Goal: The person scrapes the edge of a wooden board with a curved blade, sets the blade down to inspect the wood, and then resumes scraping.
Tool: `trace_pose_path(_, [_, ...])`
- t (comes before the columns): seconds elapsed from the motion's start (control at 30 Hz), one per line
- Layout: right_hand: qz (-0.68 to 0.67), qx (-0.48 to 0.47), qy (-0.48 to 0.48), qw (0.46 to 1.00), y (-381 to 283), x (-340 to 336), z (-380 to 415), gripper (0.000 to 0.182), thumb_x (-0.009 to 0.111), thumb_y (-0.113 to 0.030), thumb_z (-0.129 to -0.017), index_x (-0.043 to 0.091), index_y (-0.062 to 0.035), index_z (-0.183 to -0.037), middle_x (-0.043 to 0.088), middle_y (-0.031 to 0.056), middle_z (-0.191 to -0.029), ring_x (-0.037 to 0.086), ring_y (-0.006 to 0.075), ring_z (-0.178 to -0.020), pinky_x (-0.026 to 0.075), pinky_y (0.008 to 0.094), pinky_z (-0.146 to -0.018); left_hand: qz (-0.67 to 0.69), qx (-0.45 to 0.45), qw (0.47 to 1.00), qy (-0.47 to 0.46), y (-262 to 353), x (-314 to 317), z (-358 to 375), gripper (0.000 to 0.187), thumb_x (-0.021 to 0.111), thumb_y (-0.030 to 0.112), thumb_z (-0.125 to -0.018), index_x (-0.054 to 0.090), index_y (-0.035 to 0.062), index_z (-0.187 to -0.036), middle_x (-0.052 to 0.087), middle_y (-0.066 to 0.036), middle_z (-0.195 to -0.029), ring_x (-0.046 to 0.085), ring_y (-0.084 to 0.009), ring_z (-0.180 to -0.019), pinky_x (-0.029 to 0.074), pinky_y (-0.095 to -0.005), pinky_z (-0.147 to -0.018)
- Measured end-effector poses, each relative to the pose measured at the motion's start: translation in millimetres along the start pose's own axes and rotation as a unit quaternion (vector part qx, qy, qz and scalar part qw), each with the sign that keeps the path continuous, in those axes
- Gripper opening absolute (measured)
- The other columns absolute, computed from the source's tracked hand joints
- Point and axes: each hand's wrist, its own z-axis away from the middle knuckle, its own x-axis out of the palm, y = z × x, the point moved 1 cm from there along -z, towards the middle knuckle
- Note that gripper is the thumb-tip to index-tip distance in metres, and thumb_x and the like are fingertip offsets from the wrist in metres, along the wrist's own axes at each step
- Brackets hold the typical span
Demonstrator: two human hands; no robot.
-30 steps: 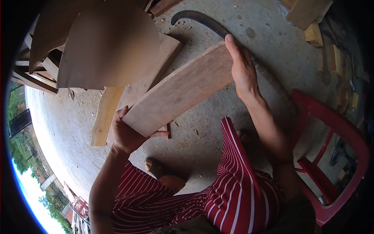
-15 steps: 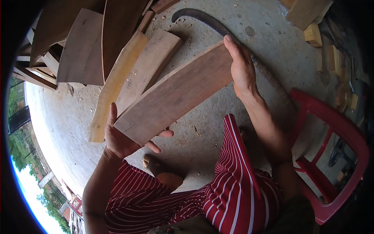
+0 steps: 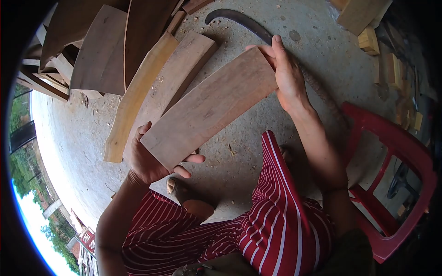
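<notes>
A flat, brown wooden board [image 3: 212,106] is held up between my two hands, slanting from lower left to upper right. My left hand [image 3: 149,158] supports its lower-left end, thumb at the edge and fingers beneath. At the upper-right end, my right hand [image 3: 288,76] grips the short edge, with fingers partly hidden behind the wood. Below the board on the floor lie a thick brown plank [image 3: 184,64] and a narrow yellowish wood strip [image 3: 136,96]. A long curved dark tool [image 3: 239,19] with a rough handle lies beyond my right hand.
A stack of dark wooden panels [image 3: 99,50] leans at the upper left. To the right stands a red plastic chair [image 3: 391,133]. Wood blocks [image 3: 368,40] are piled at the upper right. Shavings dot the concrete floor [image 3: 258,152], where a sandalled foot [image 3: 182,191] rests.
The board has tilted and its upper-right end now shows fully. My right hand has shifted its hold slightly outward, and my left hand has moved a little to the right.
</notes>
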Motion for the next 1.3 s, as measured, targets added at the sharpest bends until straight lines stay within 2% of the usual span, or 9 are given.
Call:
trace_pose_path(0.2, [-0.072,-0.015,0.033,0.997,-13.1,7.7,9.9,0.077,0.029,-0.064,-0.098,0.063,0.0023,-0.119,0.067,0.0141,-0.108,0.060,0.0178,-0.101,0.044,0.0313,-0.093,0.066,-0.011,0.998,0.009,-21.8,-10.1,6.0,0.081,0.046,0.047,-0.086,0.019,0.0063,-0.151,0.033,-0.032,-0.143,0.040,-0.0659,-0.120,0.039,-0.0806,-0.083])
trace_pose_path(0.5, [-0.067,-0.047,-0.006,0.997,-8.2,17.9,15.9,0.037,0.055,-0.037,-0.098,0.068,-0.0051,-0.111,0.066,0.0041,-0.105,0.058,0.0124,-0.100,0.041,0.0283,-0.093,-0.004,0.077,0.997,-0.003,-31.1,15.4,19.3,0.100,0.051,0.071,-0.082,0.017,0.0077,-0.151,0.030,-0.031,-0.146,0.038,-0.0589,-0.126,0.039,-0.0765,-0.090])
trace_pose_path(0.6, [-0.080,-0.058,-0.010,0.995,-0.2,26.0,9.1,0.027,0.057,-0.028,-0.098,0.068,-0.0074,-0.111,0.065,0.0010,-0.105,0.056,0.0102,-0.102,0.040,0.0273,-0.094,-0.062,0.111,0.992,-0.017,-16.1,25.8,27.2,0.105,0.061,0.067,-0.079,0.018,0.0042,-0.150,0.032,-0.032,-0.145,0.038,-0.0555,-0.128,0.042,-0.0712,-0.094])
trace_pose_path(0.67, [-0.136,-0.029,-0.010,0.990,-0.9,31.9,4.8,0.027,0.054,-0.025,-0.099,0.067,-0.0071,-0.113,0.065,0.0008,-0.107,0.055,0.0099,-0.103,0.039,0.0268,-0.095,-0.258,0.130,0.957,0.036,-2.8,35.3,32.0,0.107,0.071,0.058,-0.076,0.018,0.0009,-0.149,0.034,-0.032,-0.143,0.040,-0.0524,-0.129,0.045,-0.0647,-0.096])
trace_pose_path(0.7, [-0.148,-0.026,-0.025,0.988,-2.3,33.7,2.3,0.027,0.053,-0.023,-0.099,0.065,-0.0073,-0.117,0.063,0.0016,-0.111,0.054,0.0108,-0.107,0.038,0.0270,-0.097,-0.264,0.129,0.956,0.010,3.9,38.4,33.3,0.093,0.071,0.040,-0.083,0.019,0.0005,-0.149,0.036,-0.031,-0.143,0.044,-0.0495,-0.127,0.049,-0.0586,-0.097])
trace_pose_path(0.83, [-0.151,-0.022,-0.057,0.987,2.6,38.4,-15.1,0.031,0.052,-0.023,-0.099,0.062,-0.0066,-0.124,0.060,0.0054,-0.123,0.049,0.0139,-0.120,0.032,0.0283,-0.105,-0.271,0.187,0.937,0.116,20.5,51.0,39.5,0.066,0.055,0.013,-0.093,0.022,0.0043,-0.149,0.039,-0.027,-0.143,0.049,-0.0477,-0.123,0.053,-0.0527,-0.095])
trace_pose_path(1.07, [-0.136,-0.078,-0.068,0.985,-0.5,43.3,-40.8,0.034,0.051,-0.023,-0.099,0.058,-0.0055,-0.128,0.058,0.0084,-0.129,0.045,0.0174,-0.127,0.029,0.0297,-0.109,-0.274,0.226,0.923,0.147,25.1,53.0,27.3,0.064,0.059,0.025,-0.092,0.031,-0.0034,-0.143,0.044,-0.027,-0.138,0.046,-0.0474,-0.126,0.045,-0.0537,-0.102])
trace_pose_path(1.27, [-0.147,-0.024,-0.106,0.983,2.0,28.4,-59.3,0.035,0.050,-0.027,-0.101,0.058,-0.0052,-0.126,0.060,0.0092,-0.125,0.052,0.0217,-0.121,0.039,0.0351,-0.101,-0.482,0.368,0.746,0.276,59.1,74.1,27.2,0.046,0.064,0.020,-0.093,0.050,-0.0038,-0.130,0.060,-0.014,-0.121,0.058,-0.0207,-0.112,0.046,-0.0343,-0.099])
trace_pose_path(1.3, [0.051,-0.099,-0.029,0.993,18.6,14.0,-75.0,0.034,0.051,-0.027,-0.100,0.058,-0.0059,-0.125,0.061,0.0102,-0.120,0.055,0.0244,-0.115,0.042,0.0375,-0.097,-0.532,0.365,0.716,0.268,67.4,82.2,24.1,0.045,0.065,0.019,-0.092,0.052,-0.0039,-0.129,0.062,-0.014,-0.118,0.059,-0.0192,-0.109,0.046,-0.0332,-0.097])
